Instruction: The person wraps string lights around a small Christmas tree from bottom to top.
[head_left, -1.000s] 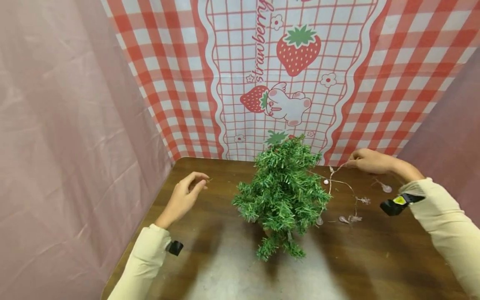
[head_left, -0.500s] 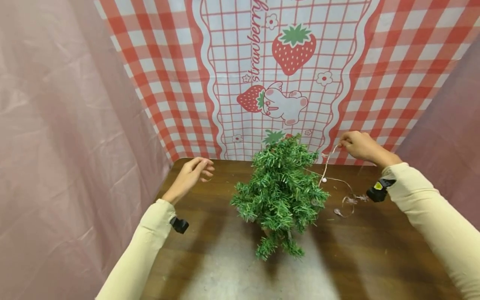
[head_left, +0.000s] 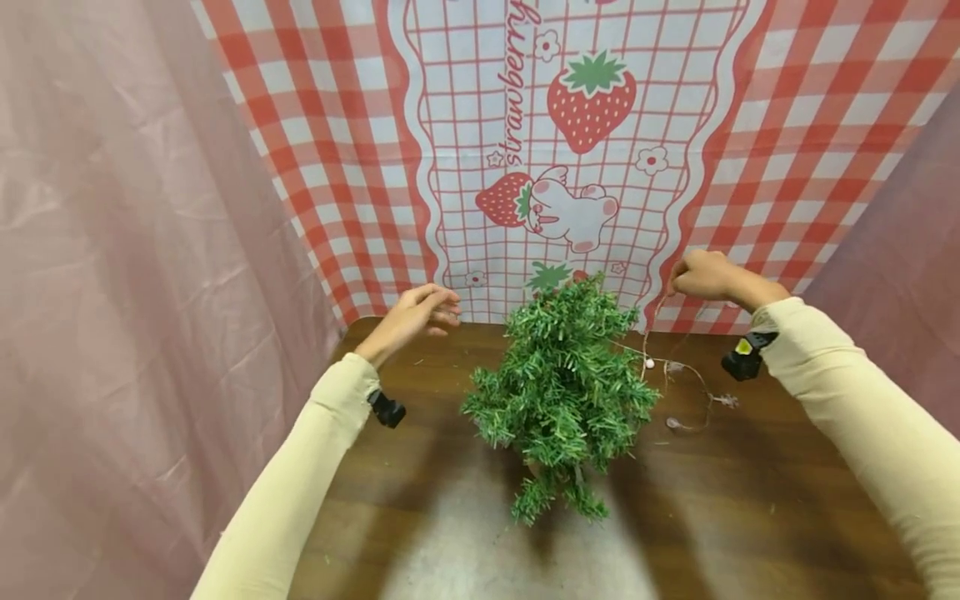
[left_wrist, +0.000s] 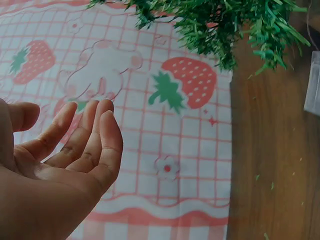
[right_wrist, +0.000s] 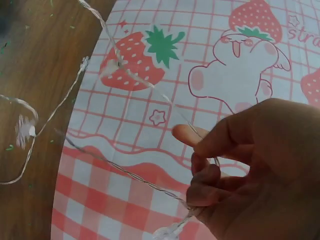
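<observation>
A small artificial Christmas tree (head_left: 562,383) stands in the middle of the table. Behind and right of it, my right hand (head_left: 702,275) pinches a string of lights (right_wrist: 132,175) between thumb and fingers, held up off the table. One stretch of the wire runs from the fingers toward the tree; another hangs down to the tabletop with small clear ornaments (head_left: 726,401). My left hand (head_left: 423,315) is raised left of the tree, fingers relaxed and slightly bent. In the left wrist view the left palm (left_wrist: 55,175) holds nothing, and green branches (left_wrist: 215,30) hang beyond it.
The brown wooden table (head_left: 375,492) carries a few green bits. A strawberry-print cloth (head_left: 570,167) hangs behind it, with pink curtains (head_left: 150,292) at both sides. A translucent white piece (left_wrist: 313,82) shows at the left wrist view's right edge.
My right hand has risen and moved left toward the tree, lifting the light string. My left hand has moved up and right, closer to the tree. The tree stays in place.
</observation>
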